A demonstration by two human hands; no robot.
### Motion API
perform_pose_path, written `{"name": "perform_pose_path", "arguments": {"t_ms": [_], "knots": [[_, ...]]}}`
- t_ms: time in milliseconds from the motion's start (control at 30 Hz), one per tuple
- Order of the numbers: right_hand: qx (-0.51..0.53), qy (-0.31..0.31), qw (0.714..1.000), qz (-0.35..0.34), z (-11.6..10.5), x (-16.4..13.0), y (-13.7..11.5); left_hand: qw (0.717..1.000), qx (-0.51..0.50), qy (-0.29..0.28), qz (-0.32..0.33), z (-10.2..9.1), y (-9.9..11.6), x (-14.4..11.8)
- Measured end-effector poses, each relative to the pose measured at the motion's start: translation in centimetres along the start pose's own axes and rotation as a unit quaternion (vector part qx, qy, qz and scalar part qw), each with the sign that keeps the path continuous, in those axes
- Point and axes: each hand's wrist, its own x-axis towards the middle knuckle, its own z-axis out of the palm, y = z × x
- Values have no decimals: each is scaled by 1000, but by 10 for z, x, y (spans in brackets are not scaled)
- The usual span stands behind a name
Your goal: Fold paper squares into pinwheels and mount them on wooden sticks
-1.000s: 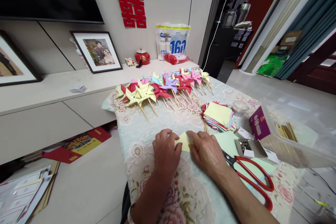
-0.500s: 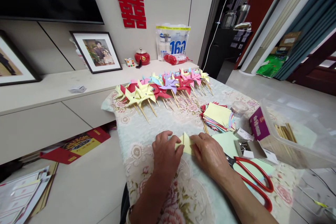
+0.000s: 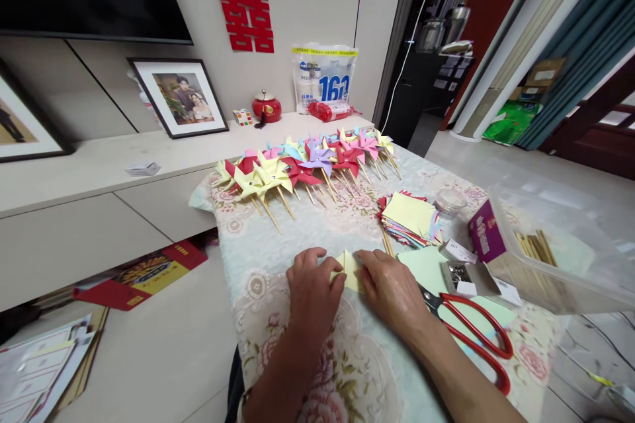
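Observation:
A small yellow paper square lies folded on the flowered tablecloth, near the table's front. My left hand presses its left edge and my right hand presses its right edge; both pinch the paper between fingers and cloth. Most of the sheet is hidden under my fingers. Beyond it, a stack of coloured paper squares sits to the right, and a row of finished paper pinwheels on wooden sticks lies across the far end.
Red-handled scissors lie just right of my right wrist. A small open box of pins, a purple box, a round clear tub and a clear plastic bin with wooden sticks stand at right. A low cabinet runs at left.
The yellow paper has gone from lying flat to raised in a fold between my fingers. Both hands stay in nearly the same place; the view shifts slightly.

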Motion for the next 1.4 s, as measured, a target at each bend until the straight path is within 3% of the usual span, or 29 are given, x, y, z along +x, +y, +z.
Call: {"name": "perform_pose_path", "arguments": {"t_ms": [367,800,1133,1400], "knots": [[92,27,995,-4,7,2,6,999,-33,-9,-20,-1,-4,1],[56,-4,998,2,5,3,5,994,-82,-61,-40,-10,-7,4],[29,-26,999,-7,4,4,5,999,-31,-13,-16,-3,-2,1],[-9,-61,998,3,7,3,5,1000,1,-12,-2,1,0,0]]}}
